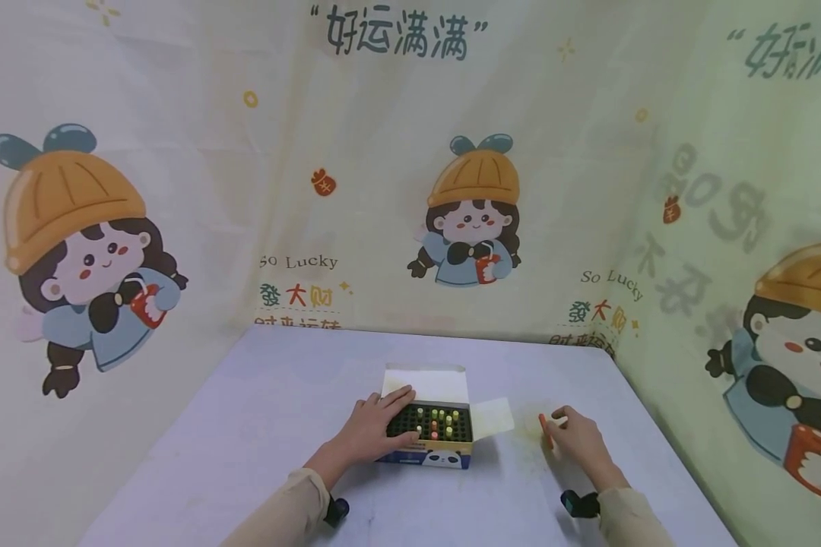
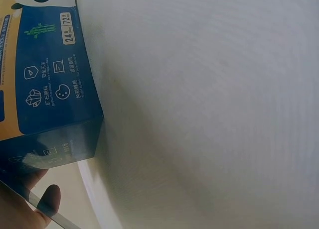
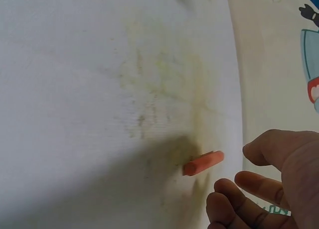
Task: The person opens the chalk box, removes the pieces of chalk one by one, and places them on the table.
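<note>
A chalk box (image 1: 426, 458), blue and yellow with a panda on its front, stands with its lid raised. Several white, yellow-green and reddish chalk sticks (image 1: 434, 427) stand upright in its black holed insert (image 1: 461, 433). My left hand (image 1: 372, 425) rests over the box's left end, its fingers stretched toward the back and the thumb lying across near the front edge. To the right of the box, an orange chalk piece (image 3: 204, 163) lies on the table. My right hand (image 3: 269, 184) hovers beside it, thumb and fingers bent and apart, with a gap between fingertips and chalk.
The lid (image 1: 424, 384) leans up at the back of the box, and a side flap (image 1: 494, 418) sticks out to the right. Yellowish chalk smears (image 3: 192, 84) mark the white table (image 1: 280, 395). A printed cloth backdrop (image 1: 383, 243) rises behind it.
</note>
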Tool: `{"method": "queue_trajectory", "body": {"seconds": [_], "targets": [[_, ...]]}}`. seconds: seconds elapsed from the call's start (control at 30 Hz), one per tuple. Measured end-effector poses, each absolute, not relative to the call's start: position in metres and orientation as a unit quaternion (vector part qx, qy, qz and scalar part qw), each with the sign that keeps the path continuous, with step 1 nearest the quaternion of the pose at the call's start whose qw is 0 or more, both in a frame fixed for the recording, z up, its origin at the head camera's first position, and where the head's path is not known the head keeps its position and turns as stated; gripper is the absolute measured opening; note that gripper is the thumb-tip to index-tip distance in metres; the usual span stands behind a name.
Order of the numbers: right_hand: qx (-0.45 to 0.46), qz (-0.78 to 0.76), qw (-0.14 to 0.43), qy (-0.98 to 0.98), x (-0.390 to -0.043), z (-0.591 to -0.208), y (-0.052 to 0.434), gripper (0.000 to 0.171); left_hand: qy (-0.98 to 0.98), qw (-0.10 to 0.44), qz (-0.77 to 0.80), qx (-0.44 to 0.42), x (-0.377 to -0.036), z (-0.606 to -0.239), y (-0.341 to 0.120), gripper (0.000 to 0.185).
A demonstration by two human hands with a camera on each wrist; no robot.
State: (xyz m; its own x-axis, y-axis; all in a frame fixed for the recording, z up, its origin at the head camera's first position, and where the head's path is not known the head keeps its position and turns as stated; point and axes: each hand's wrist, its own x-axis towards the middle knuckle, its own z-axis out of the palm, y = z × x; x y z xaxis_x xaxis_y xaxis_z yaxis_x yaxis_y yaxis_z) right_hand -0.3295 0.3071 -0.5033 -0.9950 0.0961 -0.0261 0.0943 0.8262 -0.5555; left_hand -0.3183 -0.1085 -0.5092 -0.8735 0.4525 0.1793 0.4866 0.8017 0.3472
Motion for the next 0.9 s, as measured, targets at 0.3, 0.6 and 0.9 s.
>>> {"method": "queue_trajectory", "body": {"seconds": [0.3,0.6,0.9], "targets": [[-0.023,0.285,0.032,-0.958,-0.334,-0.484,0.301,0.038,-0.949,0.052,-0.188,-0.246,-0.319,-0.512,-0.108,0.083],[-0.012,0.275,0.042,-0.96,-0.336,-0.469,0.291,0.038,-0.951,0.05,-0.182,-0.245,-0.319,-0.51,-0.107,0.083],[0.016,0.274,0.067,-0.959,-0.333,-0.443,0.27,0.038,-0.952,0.044,-0.184,-0.241,-0.319,-0.513,-0.106,0.085]]}}
